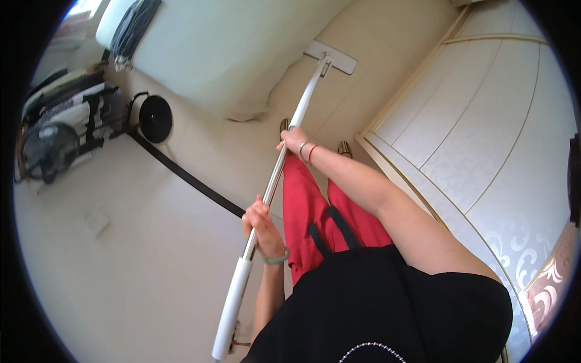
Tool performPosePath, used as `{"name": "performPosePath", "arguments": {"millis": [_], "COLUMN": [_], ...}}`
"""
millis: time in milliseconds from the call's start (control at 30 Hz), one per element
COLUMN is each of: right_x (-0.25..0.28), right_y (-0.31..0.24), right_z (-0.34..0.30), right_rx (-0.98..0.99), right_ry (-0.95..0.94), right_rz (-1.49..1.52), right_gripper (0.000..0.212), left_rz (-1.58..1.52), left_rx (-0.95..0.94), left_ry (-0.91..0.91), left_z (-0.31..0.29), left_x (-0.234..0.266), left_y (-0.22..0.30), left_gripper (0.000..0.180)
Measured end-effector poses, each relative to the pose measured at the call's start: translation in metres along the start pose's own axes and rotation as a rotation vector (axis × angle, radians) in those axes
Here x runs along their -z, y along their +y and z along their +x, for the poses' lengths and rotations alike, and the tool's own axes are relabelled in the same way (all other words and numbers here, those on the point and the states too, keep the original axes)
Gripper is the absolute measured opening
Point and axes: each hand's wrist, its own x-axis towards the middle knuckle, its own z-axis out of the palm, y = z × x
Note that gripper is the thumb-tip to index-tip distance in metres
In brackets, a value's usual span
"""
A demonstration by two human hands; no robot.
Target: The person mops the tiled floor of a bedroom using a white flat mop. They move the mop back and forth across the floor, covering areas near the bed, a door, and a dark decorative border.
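A flat mop (pixel 277 175) with a white and silver pole slants across the middle of the view. Its white rectangular head (pixel 339 60) lies on the tiled floor at the far end, beside a bed. Around the silver part of the pole, in the lower half, my left hand (pixel 261 225) is closed; a pale green bangle circles that wrist. Farther up, my right hand (pixel 295 140) grips the pole near where silver meets white, with a silver bracelet and a red band on the wrist. The white grip end of the pole passes to the left of my body.
A bed with a pale green cover (pixel 212 54) stands at the far left, dark cloth (pixel 134 30) on it. Pale wardrobe doors (pixel 466 121) line the right. At left are a fan (pixel 49 148), a black round disc (pixel 155 118) and a white wall (pixel 145 242).
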Motion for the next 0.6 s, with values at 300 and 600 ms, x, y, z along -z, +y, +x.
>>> {"name": "performPosePath", "arguments": {"millis": [300, 600], "right_x": [-0.029, -0.025], "right_y": [0.186, 0.279], "right_z": [-0.128, -0.214], "right_rx": [-0.231, -0.353], "right_ry": [-0.105, -0.181], "right_rz": [-0.301, -0.411], "right_gripper": [0.012, 0.012], "left_rz": [-0.005, 0.034], "left_rx": [0.027, -0.003], "left_ry": [0.481, 0.629], "left_z": [-0.205, -0.299], "left_x": [0.083, 0.13], "left_y": [0.022, 0.047], "left_gripper": [0.028, 0.029]}}
